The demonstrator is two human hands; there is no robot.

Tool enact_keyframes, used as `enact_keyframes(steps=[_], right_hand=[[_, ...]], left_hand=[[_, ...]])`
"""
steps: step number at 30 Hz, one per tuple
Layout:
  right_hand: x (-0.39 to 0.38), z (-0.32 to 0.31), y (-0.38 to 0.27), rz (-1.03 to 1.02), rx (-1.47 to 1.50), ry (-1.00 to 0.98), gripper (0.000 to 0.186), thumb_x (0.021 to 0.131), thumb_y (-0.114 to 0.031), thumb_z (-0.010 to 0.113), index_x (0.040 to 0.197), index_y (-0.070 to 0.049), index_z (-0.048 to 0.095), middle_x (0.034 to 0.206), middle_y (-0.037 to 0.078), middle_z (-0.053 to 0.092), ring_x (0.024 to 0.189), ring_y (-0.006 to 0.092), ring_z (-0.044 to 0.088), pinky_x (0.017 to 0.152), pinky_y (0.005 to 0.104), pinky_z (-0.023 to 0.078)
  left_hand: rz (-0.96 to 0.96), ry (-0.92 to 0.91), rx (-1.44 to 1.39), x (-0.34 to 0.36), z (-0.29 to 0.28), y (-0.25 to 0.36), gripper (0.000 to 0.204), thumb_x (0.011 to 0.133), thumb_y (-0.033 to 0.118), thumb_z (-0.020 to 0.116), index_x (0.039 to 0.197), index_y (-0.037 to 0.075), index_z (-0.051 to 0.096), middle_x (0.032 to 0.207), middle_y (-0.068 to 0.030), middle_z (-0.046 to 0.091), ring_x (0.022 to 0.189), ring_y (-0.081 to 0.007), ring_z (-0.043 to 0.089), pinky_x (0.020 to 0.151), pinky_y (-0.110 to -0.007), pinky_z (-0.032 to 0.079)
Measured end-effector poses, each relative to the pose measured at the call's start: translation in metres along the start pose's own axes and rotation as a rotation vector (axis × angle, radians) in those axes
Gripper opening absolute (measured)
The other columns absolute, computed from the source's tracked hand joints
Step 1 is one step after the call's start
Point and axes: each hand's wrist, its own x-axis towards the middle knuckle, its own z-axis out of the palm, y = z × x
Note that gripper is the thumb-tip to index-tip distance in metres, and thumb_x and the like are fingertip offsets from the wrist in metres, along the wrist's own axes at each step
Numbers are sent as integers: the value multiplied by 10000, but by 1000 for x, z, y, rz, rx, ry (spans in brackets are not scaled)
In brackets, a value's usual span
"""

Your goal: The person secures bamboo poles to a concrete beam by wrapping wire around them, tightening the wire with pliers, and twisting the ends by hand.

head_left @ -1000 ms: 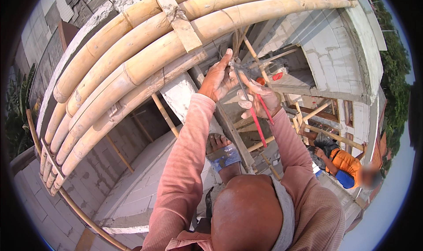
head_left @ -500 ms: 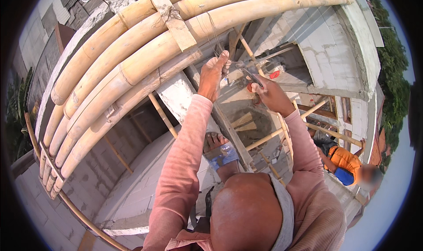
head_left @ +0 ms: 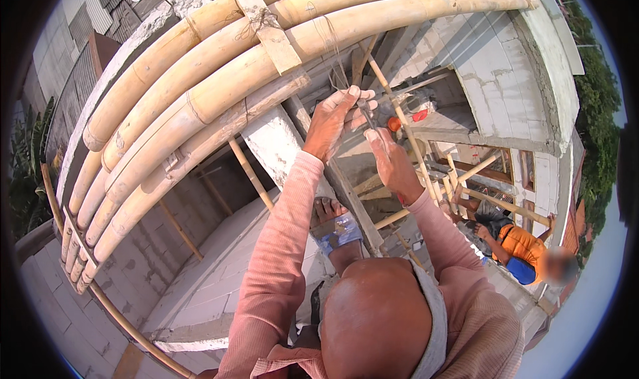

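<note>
My left hand is raised just below the bamboo poles, its thumb and fingers pinched on thin tie wire. The wire runs in loose loops from the front pole down to those fingers. Closed around a slim dark metal tool, apparently pincers, my right hand is close beside the left. The tool's tip points up toward the left fingers; its lower part is hidden in my palm. A short wooden batten, bound with wire, crosses the poles to the left of the loops.
My foot stands on a concrete beam edge above an open drop. Thin bamboo props rise at the right. Another person in an orange vest is at lower right. Grey block walls surround the opening.
My right hand has moved left and slightly down, bringing the tool against the left hand's fingers. My left hand shifted slightly right, still on the wire.
</note>
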Motion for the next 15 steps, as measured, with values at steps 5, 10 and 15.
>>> enact_keyframes(steps=[5,10,15], right_hand=[[-5,-5,-35,389,583,-27,521,1063,-404,516,1318,48,472,938,135,578,821,178,635,672,362,539],[2,-24,-61,383,565,-148,296,1029,-226,603,1199,-9,496,865,37,471,763,137,669,607,322,518],[-35,-8,13,-41,-273,-154,254,959,-157,633,1117,-33,476,1018,169,515,837,343,670,627,464,535]], left_hand=[[-28,106,-67,-3,3,-2,429,1037,390,618,1225,6,648,1295,-138,677,1150,-206,682,957,-344,570],[-149,164,125,0,-8,13,433,1008,393,659,1168,-6,712,1097,-96,750,1008,-158,706,869,-316,562],[-25,308,166,3,-21,31,421,1004,368,665,1186,-10,697,1131,-127,745,1094,-222,692,941,-383,555]])
